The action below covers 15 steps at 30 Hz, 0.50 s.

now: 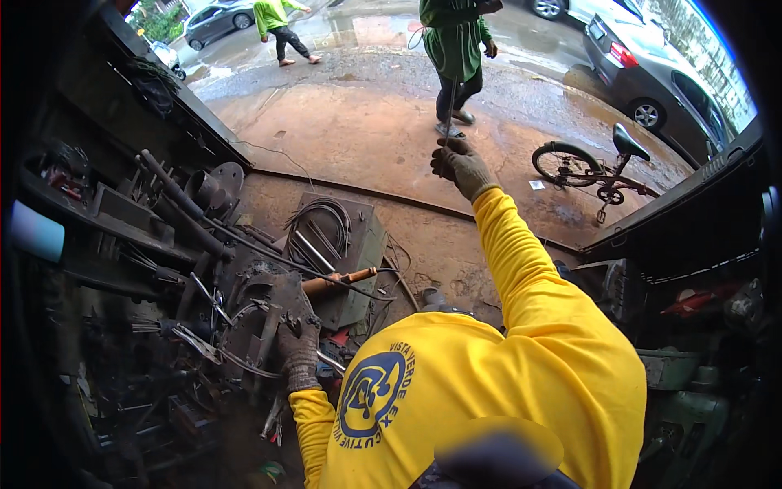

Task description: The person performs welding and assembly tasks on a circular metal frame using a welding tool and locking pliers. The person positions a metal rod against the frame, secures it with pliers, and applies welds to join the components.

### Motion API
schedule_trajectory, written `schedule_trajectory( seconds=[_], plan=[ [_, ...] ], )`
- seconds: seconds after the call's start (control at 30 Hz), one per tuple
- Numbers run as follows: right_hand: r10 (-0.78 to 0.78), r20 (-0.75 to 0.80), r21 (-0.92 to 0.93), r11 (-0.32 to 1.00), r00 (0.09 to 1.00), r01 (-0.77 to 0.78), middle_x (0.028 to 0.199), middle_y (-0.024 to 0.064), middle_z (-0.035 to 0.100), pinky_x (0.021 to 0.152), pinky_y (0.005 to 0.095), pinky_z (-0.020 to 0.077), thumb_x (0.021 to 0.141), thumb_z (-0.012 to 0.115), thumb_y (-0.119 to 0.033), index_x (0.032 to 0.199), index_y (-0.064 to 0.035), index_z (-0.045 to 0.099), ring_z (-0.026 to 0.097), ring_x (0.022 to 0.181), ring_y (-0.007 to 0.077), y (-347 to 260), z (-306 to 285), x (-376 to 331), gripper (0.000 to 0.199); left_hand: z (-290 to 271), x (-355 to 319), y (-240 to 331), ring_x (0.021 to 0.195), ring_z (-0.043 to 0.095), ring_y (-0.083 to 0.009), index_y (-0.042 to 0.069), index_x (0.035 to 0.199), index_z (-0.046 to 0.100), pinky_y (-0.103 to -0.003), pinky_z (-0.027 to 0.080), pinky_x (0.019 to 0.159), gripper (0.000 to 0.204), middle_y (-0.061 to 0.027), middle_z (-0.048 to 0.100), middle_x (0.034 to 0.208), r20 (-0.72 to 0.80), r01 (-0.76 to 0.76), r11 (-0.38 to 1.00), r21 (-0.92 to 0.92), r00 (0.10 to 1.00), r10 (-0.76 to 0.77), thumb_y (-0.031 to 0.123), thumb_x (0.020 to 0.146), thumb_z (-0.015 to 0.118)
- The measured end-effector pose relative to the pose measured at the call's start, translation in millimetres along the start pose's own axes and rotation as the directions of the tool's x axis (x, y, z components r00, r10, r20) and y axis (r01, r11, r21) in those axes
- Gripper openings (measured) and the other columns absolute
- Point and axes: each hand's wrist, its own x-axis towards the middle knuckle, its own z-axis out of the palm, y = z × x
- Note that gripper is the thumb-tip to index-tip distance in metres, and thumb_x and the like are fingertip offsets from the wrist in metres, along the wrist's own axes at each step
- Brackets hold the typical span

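My right hand (462, 167), in a knit work glove, is raised at the end of my outstretched arm. Its fingers are closed on a thin dark rod (450, 110) that points upward. In a similar glove, my left hand (299, 346) is at the near right edge of a dark, cluttered metal workbench (261, 285). Its fingers look curled there, but what they grip is hard to make out. A flat metal bar (262, 332) lies just left of that hand. Beyond it, a copper-coloured cylinder (338, 281) rests near the bench.
A coil of cable (322, 228) lies on a greenish metal box (362, 253). Grimy machine parts crowd the left side. A floor rail (366, 196) crosses the doorway. Outside are a bicycle (603, 167), a person in green (454, 49), a person in bright yellow-green (277, 20) and parked cars (652, 73).
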Motion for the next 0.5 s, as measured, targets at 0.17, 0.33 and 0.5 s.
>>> schedule_trajectory(
  seconds=[0.17, 0.33, 0.5],
  plan=[
    [0.011, 0.096, 0.038, 0.999, 0.995, -0.014, 0.112, 0.0136, 0.07, 0.086, 0.0396, 0.0606, 0.105, 0.056, -0.013, 0.135, -0.0003, 0.057, 0.07, 0.096, 0.0253, -10.2, -25.5, 26.0, 0.033, 7.3, 2.6, 1.2, 0.116, 0.063, -0.0252, -0.007, 0.138, 0.05, -0.037, 0.05, 0.1, 0.061, -0.0175, 0.064, 0.129, -0.027, 0.034, 0.978, 0.207, 0.999, -0.029, 0.015, 0.087, 0.076],
    [0.057, 0.132, 0.108, 0.992, 0.99, -0.071, 0.114, 0.0154, 0.07, 0.09, 0.0408, 0.0603, 0.105, 0.054, -0.011, 0.137, -0.0004, 0.057, 0.071, 0.099, 0.0283, -10.5, -47.4, 38.9, 0.034, 7.0, 6.2, -16.4, 0.126, 0.059, -0.0345, -0.008, 0.142, 0.046, -0.041, 0.046, 0.107, 0.075, -0.0246, 0.059, 0.136, -0.067, 0.025, 0.882, 0.471, 0.998, 0.008, 0.021, 0.083, 0.08],
    [0.103, 0.122, 0.143, 0.982, 0.987, -0.12, 0.11, 0.0144, 0.07, 0.089, 0.0388, 0.0605, 0.105, 0.055, -0.012, 0.137, -0.0007, 0.058, 0.071, 0.096, 0.0271, -9.7, -69.3, 56.3, 0.034, 15.9, 3.7, -11.8, 0.133, 0.053, -0.0408, -0.009, 0.144, 0.043, -0.044, 0.042, 0.112, 0.078, -0.0299, 0.053, 0.142, -0.113, 0.075, 0.768, 0.636, 0.994, -0.004, 0.025, 0.083, 0.079]
  ],
)
